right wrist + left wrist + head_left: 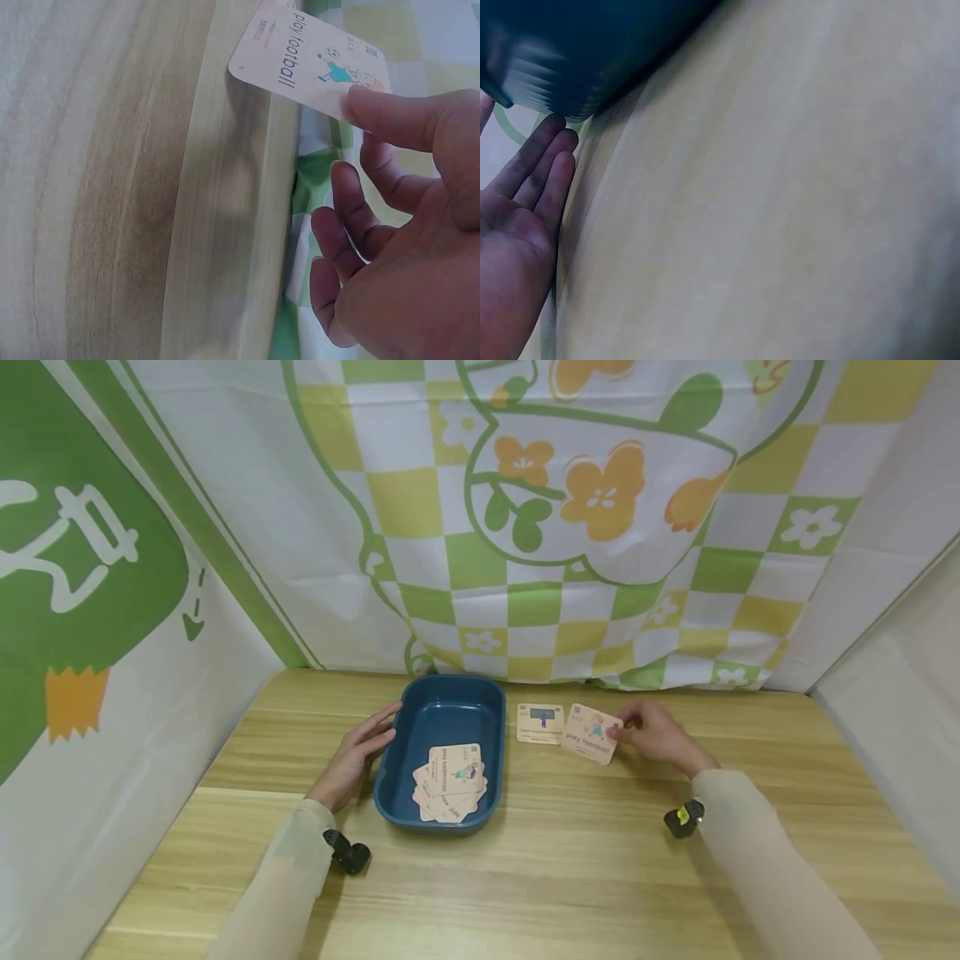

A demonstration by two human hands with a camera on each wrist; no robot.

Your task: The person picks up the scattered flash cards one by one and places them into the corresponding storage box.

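Note:
My right hand (657, 737) pinches a "play football" card (588, 735) between thumb and fingers, at the card's right edge. In the right wrist view the card (307, 56) is tilted above the table. Just left of it, another picture card (540, 724) lies on the table. A blue tray (386, 785) stands further left, with a loose pile of cards (452, 781) in its near end; "play badminton" is on top. My left hand (355, 758) touches the tray's left side with extended fingers. The left wrist view shows this hand (525, 217) beside the tray wall (570, 52).
The wooden table (570, 877) reaches back to a patterned cloth curtain (540, 635). White panels stand on both sides, the left one (75, 827) with green and orange print. Each wrist carries a small black camera.

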